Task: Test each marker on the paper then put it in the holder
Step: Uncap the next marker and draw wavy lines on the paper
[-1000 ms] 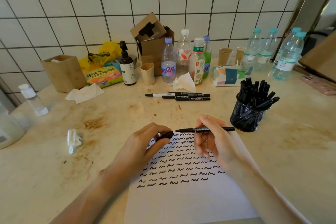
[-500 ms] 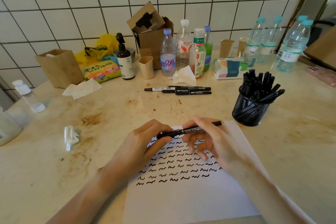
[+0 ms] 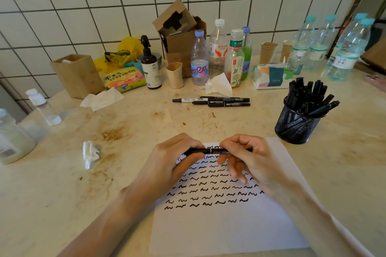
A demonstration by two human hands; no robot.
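Since a second ago, both hands have come together and the cap now sits on the black marker [image 3: 215, 151], which lies level above the far edge of the paper [image 3: 227, 227]. Left hand [image 3: 167, 162] pinches the marker's left end between thumb and curled fingers; right hand [image 3: 250, 158] grips its right part, the lower fingers hanging loosely over the rows of black squiggles. Far right of the paper stands the black mesh holder [image 3: 296, 127], packed with markers. Beyond the hands, three loose markers [image 3: 211, 101] lie side by side on the stained tabletop [image 3: 62, 194]. A crumpled tissue [image 3: 90, 153] lies to the left, and bottles, cups and a tissue pack [image 3: 269, 77] line the tiled wall.
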